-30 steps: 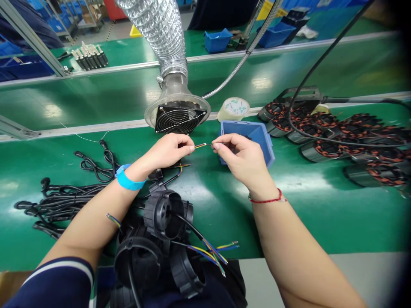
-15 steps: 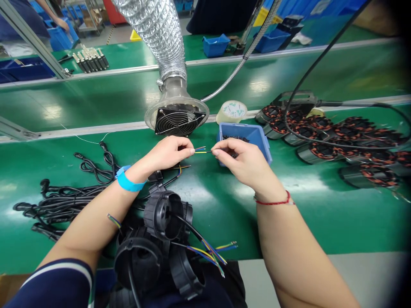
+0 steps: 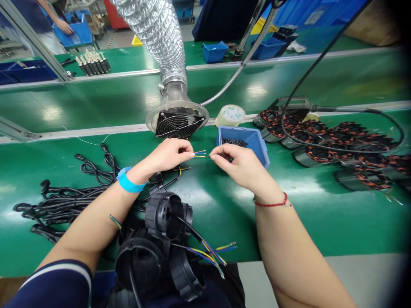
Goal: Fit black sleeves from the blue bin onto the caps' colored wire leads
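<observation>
My left hand (image 3: 175,153) is closed in a pinch on a few thin coloured wires (image 3: 200,155), whose red, blue and yellow ends point right. Facing it, my right hand (image 3: 236,160) pinches a small black tube (image 3: 208,156) at the tip of the yellow wire. Similar small black pieces (image 3: 233,142) lie in a blue bin (image 3: 261,149) just behind my right hand. Below my left wrist, several black round plastic housings (image 3: 162,216) are piled, with coloured wire ends (image 3: 218,256) sticking out of their cables.
Black cables (image 3: 64,199) lie bundled on the left of the green bench (image 3: 289,226). A fume hood with a fan (image 3: 178,124) hangs before my hands. Several wound stators (image 3: 314,154) stand at right, beside a tape roll (image 3: 230,115). A person's hand (image 3: 66,28) is at a far bin.
Both hands keep their pinch, and my right hand has shifted slightly left and down. The view has tilted a little. The far person's hand has moved over the blue bin.
</observation>
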The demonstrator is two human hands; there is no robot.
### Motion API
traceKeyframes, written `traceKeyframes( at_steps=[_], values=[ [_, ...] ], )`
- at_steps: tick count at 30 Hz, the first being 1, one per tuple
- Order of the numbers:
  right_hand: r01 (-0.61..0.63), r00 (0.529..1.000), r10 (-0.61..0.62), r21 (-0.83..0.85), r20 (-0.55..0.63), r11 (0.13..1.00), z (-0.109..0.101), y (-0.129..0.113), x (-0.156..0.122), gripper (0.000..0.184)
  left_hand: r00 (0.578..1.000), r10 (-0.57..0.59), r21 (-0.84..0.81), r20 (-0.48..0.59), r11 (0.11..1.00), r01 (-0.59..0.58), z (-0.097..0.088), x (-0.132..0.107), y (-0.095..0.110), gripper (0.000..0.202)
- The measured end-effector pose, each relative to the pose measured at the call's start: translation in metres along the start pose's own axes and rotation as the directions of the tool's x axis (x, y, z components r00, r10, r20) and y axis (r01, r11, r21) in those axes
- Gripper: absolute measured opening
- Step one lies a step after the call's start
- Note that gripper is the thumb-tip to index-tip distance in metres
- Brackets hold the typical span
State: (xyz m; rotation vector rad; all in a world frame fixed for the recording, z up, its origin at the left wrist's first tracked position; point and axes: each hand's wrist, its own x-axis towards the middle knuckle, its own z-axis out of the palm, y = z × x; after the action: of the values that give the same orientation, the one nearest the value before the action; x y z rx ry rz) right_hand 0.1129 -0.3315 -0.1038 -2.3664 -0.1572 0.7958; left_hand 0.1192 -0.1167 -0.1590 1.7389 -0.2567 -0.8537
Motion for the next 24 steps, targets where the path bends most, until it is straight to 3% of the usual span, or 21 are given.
traceKeyframes(
  at_steps=[5,10,12,16,19,21,24],
  values=[
    [-0.162,0.986,0.155,0.139,0.061,0.977,0.003,-0.001,0.001,0.03,0.999,0.031,0.019,-0.016,0.999,-0.031,-0.001,0.0,-0.001,0.021],
    [-0.353,0.933,0.325,0.546,0.151,0.76,0.008,-0.006,0.005,0.043,0.998,0.066,0.03,-0.012,0.997,-0.065,-0.001,0.0,-0.001,0.02],
    [-0.347,0.936,0.321,0.514,0.142,0.785,0.009,-0.006,0.004,0.042,0.997,0.078,0.056,-0.013,0.995,-0.077,-0.001,0.0,0.0,0.019],
    [-0.198,0.98,0.19,0.172,0.062,0.965,0.008,-0.004,0.001,0.032,0.999,0.051,0.066,-0.018,0.997,-0.049,-0.002,0.0,0.002,0.02],
    [-0.057,0.998,0.056,0.031,0.031,0.998,0.006,-0.003,0.0,0.025,0.999,0.032,0.055,-0.023,0.998,-0.03,-0.002,0.0,0.002,0.022],
    [0.014,1.0,-0.014,-0.021,-0.002,1.0,0.007,-0.003,0.001,0.021,0.999,0.039,0.051,-0.033,0.998,-0.037,-0.002,0.0,0.001,0.022],
    [-0.054,0.998,0.057,0.102,-0.022,0.993,0.013,-0.002,0.002,0.025,0.998,0.058,0.051,-0.039,0.997,-0.056,-0.001,0.0,-0.001,0.022]
  ],
)
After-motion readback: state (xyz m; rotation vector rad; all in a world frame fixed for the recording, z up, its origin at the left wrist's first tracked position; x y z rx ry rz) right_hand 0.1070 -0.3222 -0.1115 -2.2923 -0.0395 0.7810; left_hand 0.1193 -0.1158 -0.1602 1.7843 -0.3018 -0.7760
